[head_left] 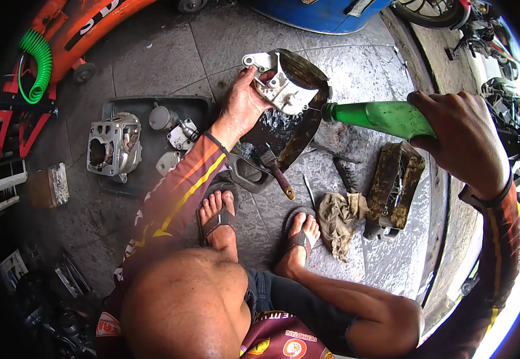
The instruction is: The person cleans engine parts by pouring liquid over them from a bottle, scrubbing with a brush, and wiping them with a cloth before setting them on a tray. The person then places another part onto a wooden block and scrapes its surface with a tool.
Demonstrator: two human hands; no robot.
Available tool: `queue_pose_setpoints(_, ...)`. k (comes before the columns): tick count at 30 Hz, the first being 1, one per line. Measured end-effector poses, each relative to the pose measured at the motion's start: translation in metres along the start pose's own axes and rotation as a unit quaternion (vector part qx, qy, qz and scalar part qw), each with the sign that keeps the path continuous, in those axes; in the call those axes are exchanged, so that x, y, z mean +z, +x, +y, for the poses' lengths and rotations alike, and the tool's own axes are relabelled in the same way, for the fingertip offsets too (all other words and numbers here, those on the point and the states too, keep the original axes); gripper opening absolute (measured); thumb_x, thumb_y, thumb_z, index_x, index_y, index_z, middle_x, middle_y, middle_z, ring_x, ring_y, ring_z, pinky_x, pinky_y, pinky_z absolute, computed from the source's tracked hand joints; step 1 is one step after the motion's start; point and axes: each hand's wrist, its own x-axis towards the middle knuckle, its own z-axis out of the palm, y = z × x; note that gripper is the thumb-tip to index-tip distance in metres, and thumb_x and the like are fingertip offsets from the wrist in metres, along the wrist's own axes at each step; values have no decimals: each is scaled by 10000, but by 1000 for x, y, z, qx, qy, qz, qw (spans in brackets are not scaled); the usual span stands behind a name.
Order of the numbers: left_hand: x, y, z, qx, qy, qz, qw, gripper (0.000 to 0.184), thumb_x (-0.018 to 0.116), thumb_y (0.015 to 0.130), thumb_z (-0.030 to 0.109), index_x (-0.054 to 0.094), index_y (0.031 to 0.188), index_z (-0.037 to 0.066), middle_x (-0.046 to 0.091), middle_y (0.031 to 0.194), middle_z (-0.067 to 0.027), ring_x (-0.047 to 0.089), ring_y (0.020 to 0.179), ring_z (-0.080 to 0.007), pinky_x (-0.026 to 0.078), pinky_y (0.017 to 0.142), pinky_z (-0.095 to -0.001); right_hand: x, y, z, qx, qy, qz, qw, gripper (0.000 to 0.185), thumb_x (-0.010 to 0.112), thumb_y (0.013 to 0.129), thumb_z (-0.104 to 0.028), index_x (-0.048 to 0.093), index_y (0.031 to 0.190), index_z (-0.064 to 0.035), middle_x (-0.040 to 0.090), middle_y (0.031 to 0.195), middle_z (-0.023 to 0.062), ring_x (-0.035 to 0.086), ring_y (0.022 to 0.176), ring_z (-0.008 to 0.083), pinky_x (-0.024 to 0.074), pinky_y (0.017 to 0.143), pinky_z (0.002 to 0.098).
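Left knee (182,299): bare and bent, nearest the camera, on the near side of the grimy pan (299,139).
Metal casting (284,90): pale, was held tilted above the grimy pan, over dark residue inside it.
Left hand (245,105): was closed on the left side of the metal casting, fingertips beside a bored lug.
Right hand (463,140): was wrapped around the base end of the green glass bottle (373,116), right of the grimy pan.
Bottle attitude: lay nearly level, mouth towards the metal casting; a thin streak showed between them, its nature not determinable.
Brush (279,173): rested at the near edge of the grimy pan, bristles towards it, dark red handle towards the person.
Dark tray (131,106): sat left of the grimy pan and carried an engine case (116,146) with an open bore, and a piston (163,116).
Oily box (414,164): stood right of the grimy pan and nearer the person; metal parts lay inside.
Rag (339,224): brown, crumpled, was found near-right of the grimy pan, beside a coil spring (346,176).
Blue drum (314,17): stood beyond the grimy pan.
Green coiled hose (41,57): hung far left of the grimy pan.
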Motion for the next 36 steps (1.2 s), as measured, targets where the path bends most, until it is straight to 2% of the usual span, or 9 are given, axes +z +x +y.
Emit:
queue_pose_setpoints(5, 0, 0, -1, 8, 0, 8, 1000, 276, 487, 1018, 268, 511, 1262, 141, 594, 1207, -71, 557, 1205, -254, 429, 1032, -582, 1, 2, -1, -11, 0, 12, 1000, 382, 848, 670, -178, 653, 973, -52, 661, 755, 132, 656, 726, 320, 506, 690, 424)
queue_pose_setpoints(7, 8, -3, -1, 34, 7, 38, 999, 205, 563, 975, 181, 540, 1176, 143, 624, 1139, -74, 607, 1105, -248, 479, 944, -588, -4, 3, -6, 8, -1, 27, 1000, 390, 845, 674, -183, 655, 988, -53, 660, 757, 124, 653, 728, 320, 504, 696, 430)
queue_pose_setpoints(12, 19, -10, 2, 16, 103, 71, 992, 288, 696, 886, 140, 554, 1136, 149, 665, 1023, -10, 633, 982, -147, 534, 777, -451, -10, 5, -14, 17, -28, 23, 999, 414, 839, 679, -182, 646, 1022, -54, 664, 804, 122, 651, 828, 314, 496, 749, 436)
queue_pose_setpoints(16, 21, -12, -2, 18, 144, 97, 985, 302, 725, 855, 142, 579, 1119, 162, 652, 1003, 10, 614, 921, -126, 517, 738, -424, -10, 12, -19, 33, 8, 23, 999, 441, 833, 687, -179, 628, 1056, -49, 661, 844, 125, 636, 893, 322, 487, 786, 440)
queue_pose_setpoints(19, 19, -11, 0, -3, 125, 79, 989, 319, 706, 877, 134, 578, 1168, 153, 636, 1067, -12, 611, 1028, -175, 484, 868, -546, -11, 14, -18, 27, 11, 25, 999, 445, 828, 691, -174, 623, 1065, -45, 661, 856, 129, 635, 887, 328, 487, 779, 444)
queue_pose_setpoints(23, 21, -12, 2, -20, 88, 85, 992, 223, 674, 899, 206, 605, 1107, 163, 648, 1003, 14, 606, 959, -133, 479, 833, -489, -13, 16, -17, 48, 9, -26, 998, 447, 821, 697, -166, 622, 1077, -41, 661, 880, 137, 635, 896, 331, 486, 768, 447)
queue_pose_setpoints(28, 13, -10, 1, -28, 52, 49, 997, 165, 596, 908, 271, 613, 1028, 158, 646, 987, 2, 587, 975, -157, 454, 866, -529, -10, 14, -10, 32, -31, 32, 998, 470, 823, 702, -189, 627, 1106, -52, 648, 843, 136, 628, 847, 335, 481, 759, 449)
queue_pose_setpoints(34, 17, -12, -1, -21, 68, 58, 996, 457, 501, 939, 390, 493, 1291, 99, 562, 1205, -130, 527, 1153, -259, 396, 986, -612, -5, 13, 1, 47, -30, 81, 995, 505, 824, 707, -216, 626, 1152, -83, 617, 898, 138, 598, 893, 332, 461, 809, 445)
queue_pose_setpoints(36, 19, -12, -1, -15, 75, 64, 995, 456, 503, 940, 393, 494, 1286, 96, 554, 1214, -128, 523, 1158, -258, 407, 985, -596, -7, 13, 2, 54, -33, 69, 996, 512, 823, 710, -212, 623, 1164, -84, 616, 915, 137, 590, 910, 328, 456, 817, 439)
